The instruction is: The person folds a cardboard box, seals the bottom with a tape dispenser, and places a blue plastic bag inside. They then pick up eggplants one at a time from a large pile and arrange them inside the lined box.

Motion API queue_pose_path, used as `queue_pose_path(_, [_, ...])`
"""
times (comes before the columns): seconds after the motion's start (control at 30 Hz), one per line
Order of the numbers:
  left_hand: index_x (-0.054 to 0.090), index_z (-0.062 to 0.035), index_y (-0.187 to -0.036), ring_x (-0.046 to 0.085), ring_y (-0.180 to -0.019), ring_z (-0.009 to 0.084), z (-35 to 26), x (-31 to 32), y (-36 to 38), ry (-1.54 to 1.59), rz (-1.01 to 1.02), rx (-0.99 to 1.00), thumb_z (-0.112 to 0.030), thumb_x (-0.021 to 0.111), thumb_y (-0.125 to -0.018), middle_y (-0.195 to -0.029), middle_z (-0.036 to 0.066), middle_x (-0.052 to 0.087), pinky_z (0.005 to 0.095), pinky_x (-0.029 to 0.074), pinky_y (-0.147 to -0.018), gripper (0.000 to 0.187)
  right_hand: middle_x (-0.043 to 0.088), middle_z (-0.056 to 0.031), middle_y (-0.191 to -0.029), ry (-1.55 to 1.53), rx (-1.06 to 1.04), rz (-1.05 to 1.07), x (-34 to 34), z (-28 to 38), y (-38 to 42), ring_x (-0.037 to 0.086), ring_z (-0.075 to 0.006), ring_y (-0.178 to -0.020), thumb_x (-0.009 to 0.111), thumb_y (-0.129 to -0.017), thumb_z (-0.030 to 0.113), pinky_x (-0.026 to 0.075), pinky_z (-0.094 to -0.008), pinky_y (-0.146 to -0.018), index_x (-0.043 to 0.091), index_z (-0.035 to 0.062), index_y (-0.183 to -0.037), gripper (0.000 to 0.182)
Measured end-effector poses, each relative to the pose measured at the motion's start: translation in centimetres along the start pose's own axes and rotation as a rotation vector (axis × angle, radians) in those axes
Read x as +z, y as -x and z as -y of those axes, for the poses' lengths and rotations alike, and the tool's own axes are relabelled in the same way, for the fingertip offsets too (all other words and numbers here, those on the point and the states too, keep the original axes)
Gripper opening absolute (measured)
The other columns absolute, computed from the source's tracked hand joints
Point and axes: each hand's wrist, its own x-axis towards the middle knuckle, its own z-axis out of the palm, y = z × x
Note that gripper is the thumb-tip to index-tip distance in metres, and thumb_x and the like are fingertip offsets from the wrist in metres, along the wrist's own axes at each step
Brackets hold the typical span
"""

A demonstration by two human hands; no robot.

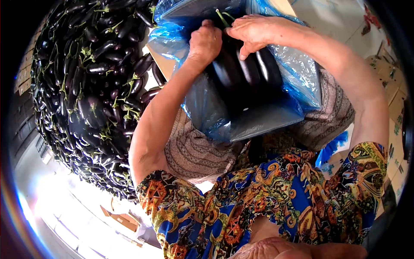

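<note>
Several dark, glossy eggplants [249, 71] lie side by side in a box lined with blue plastic film [297, 73]. At the upper left of the box is my left hand [206, 42], its fingers curled closed; what they hold, if anything, is hidden. My right hand [253, 32] bends over the stem end of an eggplant, thumb and fingers on either side of it. Green stems [222, 18] stick up beside its fingertips. The dark inside of the box hides the lower ends of the eggplants.
A large heap of loose eggplants [97, 69] fills the left side, close to the box. The box's cardboard edge [160, 60] shows at its left. Patterned cloth [202, 146] covers my legs on both sides of the box. An open carton [125, 221] lies at lower left.
</note>
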Motion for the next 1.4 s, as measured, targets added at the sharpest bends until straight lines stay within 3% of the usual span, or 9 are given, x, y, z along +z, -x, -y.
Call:
queue_pose_path(0.23, [0.052, -0.0021, -0.111, 0.062, -0.088, 0.0489, 0.3, 2.8, 0.4, 0.623, -0.364, -0.076, -0.015, 0.051, -0.088, -0.099, 0.028, 0.064, 0.0531, 0.051, -0.079, 0.026, 0.059, -0.0215, -0.112, -0.082, -0.016, -0.14, 1.9, -0.7, 0.2, 0.055, -0.0367, -0.109, 0.077, -0.073, 0.035, 0.044, -0.0427, -0.095, 0.045, -0.0037, -0.132, 0.077])
queue_pose_path(0.43, [0.055, -0.0017, -0.109, 0.058, -0.092, 0.0416, -0.1, -0.4, 1.8, 0.152, -0.437, 0.088, -0.009, 0.055, -0.083, -0.098, 0.023, 0.059, 0.047, 0.05, -0.082, 0.028, 0.059, -0.0205, -0.106, -0.089, -0.032, -0.269, 3.1, -0.3, 0.5, 0.053, -0.0355, -0.106, 0.076, -0.074, 0.036, 0.043, -0.0418, -0.096, 0.042, -0.0048, -0.133, 0.079])
queue_pose_path(0.53, [0.054, -0.0012, -0.109, 0.058, -0.092, 0.0417, -0.6, -1.9, 4.8, 0.1, -0.173, 0.223, -0.007, 0.056, -0.082, -0.101, 0.025, 0.058, 0.0451, 0.05, -0.082, 0.028, 0.059, -0.0191, -0.102, -0.085, 0.021, -0.209, 2.5, 0.7, 1.0, 0.053, -0.034, -0.105, 0.074, -0.077, 0.036, 0.043, -0.0417, -0.093, 0.045, -0.0094, -0.127, 0.074])
queue_pose_path(0.7, [0.057, -0.0041, -0.106, 0.059, -0.093, 0.037, -0.4, -0.3, 4.7, 0.081, -0.129, 0.093, -0.009, 0.06, -0.082, -0.1, 0.02, 0.059, 0.0449, 0.049, -0.08, 0.025, 0.056, -0.0183, -0.099, 0.025, -0.173, -0.406, 4.2, 0.3, 0.6, 0.053, -0.0356, -0.104, 0.072, -0.08, 0.034, 0.043, -0.041, -0.096, 0.05, -0.0089, -0.119, 0.062])
queue_pose_path(0.8, [0.058, -0.0058, -0.109, 0.061, -0.09, 0.0344, 0.3, -3.7, 6.2, 0.153, -0.36, 0.306, -0.011, 0.063, -0.081, -0.1, 0.016, 0.061, 0.0433, 0.05, -0.077, 0.029, 0.061, -0.0197, -0.095, 0.052, -0.277, -0.623, 4.0, -0.3, 2.0, 0.06, -0.0341, -0.095, 0.071, -0.08, 0.036, 0.049, -0.044, -0.082, 0.06, -0.0035, -0.094, 0.043])
queue_pose_path(0.87, [0.061, -0.0055, -0.11, 0.063, -0.09, 0.0315, 1.0, -6.4, 7.6, 0.381, -0.466, 0.256, -0.009, 0.066, -0.081, -0.099, 0.014, 0.064, 0.0387, 0.052, -0.074, 0.03, 0.061, -0.0189, -0.087, -0.043, -0.007, -0.424, -0.1, 1.4, 3.3, 0.062, -0.0348, -0.085, 0.071, -0.08, 0.035, 0.051, -0.0442, -0.074, 0.061, -0.0024, -0.091, 0.04])
queue_pose_path(1.07, [0.059, -0.003, -0.114, 0.059, -0.099, 0.0289, 5.2, -11.4, 10.1, 0.709, -0.797, -0.085, -0.012, 0.074, -0.078, -0.105, 0.015, 0.06, 0.0391, 0.051, -0.082, 0.04, 0.06, -0.0116, -0.094, 0.094, -0.051, -1.116, -5.2, -1.5, 5.9, 0.058, -0.0295, -0.093, 0.073, -0.08, 0.032, 0.047, -0.0398, -0.081, 0.06, 0.0037, -0.104, 0.04])
queue_pose_path(1.2, [0.049, -0.0042, -0.131, 0.057, -0.109, 0.028, 9.1, -9.6, 8.6, 0.764, -0.683, -0.089, -0.032, 0.08, -0.074, -0.114, 0.015, 0.06, 0.0387, 0.049, -0.089, 0.071, 0.058, -0.0143, -0.114, 0.033, 0.137, -0.912, -4.4, -3.6, 5.0, 0.053, -0.0293, -0.109, 0.074, -0.074, 0.053, 0.043, -0.045, -0.093, 0.053, 0.0021, -0.127, 0.077])
queue_pose_path(1.4, [0.046, -0.0026, -0.135, 0.06, -0.11, 0.0281, 10.3, -9.8, 7.0, 0.971, -0.284, -0.102, -0.029, 0.077, -0.075, -0.119, 0.017, 0.062, 0.0387, 0.046, -0.096, 0.073, 0.06, -0.0136, -0.117, -0.032, 0.242, -0.749, -5.1, -2.8, 5.2, 0.051, -0.0288, -0.114, 0.074, -0.073, 0.049, 0.035, -0.0438, -0.098, 0.052, 0.0062, -0.13, 0.075])
